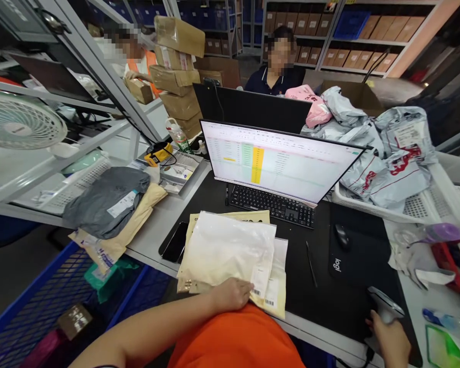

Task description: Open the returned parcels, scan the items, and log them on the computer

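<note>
A stack of flat plastic packages lies on the black desk mat, topped by a white mailer bag point(230, 245) with a barcode label point(257, 281) at its lower right corner. My left hand point(233, 295) is curled over the stack's near edge beside that label, closed on the white bag; the fingertips are partly hidden. Below the white bag, a yellowish package point(279, 273) with another barcode label sticks out. At the lower right, my right hand point(391, 340) is wrapped round the handle of a grey barcode scanner point(385, 305), held over the mat's edge.
Behind the stack are a keyboard point(272, 205) and a monitor point(279, 163) showing a spreadsheet. A phone point(175, 243), a pen point(312, 263) and a mouse point(342, 236) lie nearby. A white basket point(379, 208) of bagged parcels stands right. Two people are beyond the desk.
</note>
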A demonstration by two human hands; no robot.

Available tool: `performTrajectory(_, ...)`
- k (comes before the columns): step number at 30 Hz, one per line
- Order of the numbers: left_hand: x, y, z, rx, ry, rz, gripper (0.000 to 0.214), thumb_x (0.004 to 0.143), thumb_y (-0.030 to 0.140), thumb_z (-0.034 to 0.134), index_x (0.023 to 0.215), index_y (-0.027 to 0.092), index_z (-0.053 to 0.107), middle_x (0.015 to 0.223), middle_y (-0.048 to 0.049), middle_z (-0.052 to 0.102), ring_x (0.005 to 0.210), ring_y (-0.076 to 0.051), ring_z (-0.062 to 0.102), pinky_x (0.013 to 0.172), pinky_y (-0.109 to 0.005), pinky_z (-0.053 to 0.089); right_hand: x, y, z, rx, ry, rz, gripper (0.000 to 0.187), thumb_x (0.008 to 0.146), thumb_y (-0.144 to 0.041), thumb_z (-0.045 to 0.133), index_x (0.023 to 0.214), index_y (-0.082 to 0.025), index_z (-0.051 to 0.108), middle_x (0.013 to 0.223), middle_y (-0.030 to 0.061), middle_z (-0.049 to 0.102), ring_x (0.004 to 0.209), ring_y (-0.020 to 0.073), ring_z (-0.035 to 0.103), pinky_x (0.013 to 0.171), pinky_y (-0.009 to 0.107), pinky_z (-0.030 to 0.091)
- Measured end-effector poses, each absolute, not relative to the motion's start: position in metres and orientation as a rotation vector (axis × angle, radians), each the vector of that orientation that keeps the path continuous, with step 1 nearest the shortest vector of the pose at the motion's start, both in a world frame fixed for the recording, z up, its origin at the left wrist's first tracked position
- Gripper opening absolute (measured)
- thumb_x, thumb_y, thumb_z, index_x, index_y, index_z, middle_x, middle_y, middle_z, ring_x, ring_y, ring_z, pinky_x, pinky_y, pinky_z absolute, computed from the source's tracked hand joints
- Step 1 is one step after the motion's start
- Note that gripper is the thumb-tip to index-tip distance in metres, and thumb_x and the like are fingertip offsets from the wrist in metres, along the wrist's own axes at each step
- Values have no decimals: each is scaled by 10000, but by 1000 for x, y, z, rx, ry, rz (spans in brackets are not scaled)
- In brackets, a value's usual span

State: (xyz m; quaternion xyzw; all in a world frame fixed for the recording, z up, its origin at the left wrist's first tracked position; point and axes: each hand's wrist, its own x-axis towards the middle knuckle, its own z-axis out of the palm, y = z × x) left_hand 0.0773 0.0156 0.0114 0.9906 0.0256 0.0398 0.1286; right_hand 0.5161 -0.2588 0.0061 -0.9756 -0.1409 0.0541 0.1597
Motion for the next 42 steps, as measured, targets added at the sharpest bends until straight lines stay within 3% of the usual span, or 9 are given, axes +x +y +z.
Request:
performTrajectory(3,90,14,25,2753,68,36,227,950,154,542,839,199,735,978,-37,789,788,-157,738,758,-256,577,535,-263,-3,-2829,-216,316,618,713,-646,471,1090,-232,732,631,163,661,627,470,685,567,604,541)
performTrajectory(5,99,15,39,2686,46,-28,185,953,201,573,854,196,729,1039,-42,785,839,-174,744,805,-269,571,534,-270,-7,-2846,-136,443,726,683,-650,508,1138,-118,703,683,214,673,728,501,698,670,616,566)
performTrajectory(9,104,20,71,2623,35,-102,230,971,361,591,1093,199,699,1338,-79,689,1151,-234,686,958,-325,544,504,-281,-2,-2848,-200,278,951,669,-629,540,1398,-21,514,1134,361,643,1160,584,587,843,685,521)
performTrajectory(12,102,38,85,2632,121,7,285,984,386,552,1149,179,656,1350,-102,676,1203,-236,652,1015,-346,527,479,-270,3,-2860,-348,-71,994,701,-608,569,1491,-28,405,1348,403,503,1316,598,447,934,737,442)
performTrajectory(17,130,127,82,2714,832,292,162,955,229,533,1004,182,679,1318,-118,674,1238,-224,610,1052,-377,516,492,-188,-1,-2577,-890,-201,734,827,-485,499,1392,-17,510,1335,357,497,1327,507,438,1065,680,366)
performTrajectory(21,162,199,60,2642,1190,329,215,933,145,497,1045,136,680,1388,-188,585,1338,-309,508,1146,-531,412,526,-115,-7,-2465,-975,-97,728,855,-520,474,1351,11,511,1368,329,455,1347,442,410,1109,595,359)
performTrajectory(29,165,229,9,2642,1229,242,215,929,128,490,914,148,704,1016,-142,656,1016,-270,599,893,-410,516,560,-83,-32,-2494,-939,-115,784,857,-600,521,1421,-57,469,1406,277,462,1316,405,453,1055,540,426)
performTrajectory(37,153,224,-38,2599,1318,343,190,965,190,483,990,185,671,1024,-105,642,999,-260,572,904,-410,507,583,-69,-68,-2519,-941,-305,826,809,-628,577,1453,-115,507,1502,233,442,1368,420,448,1066,562,438)
performTrajectory(42,154,231,-42,2563,1351,448,238,991,259,487,1124,174,665,1154,-137,620,1097,-276,570,994,-445,494,593,-54,-70,-2508,-970,-292,691,856,-567,539,1413,-159,566,1506,190,462,1340,387,473,1075,549,428)
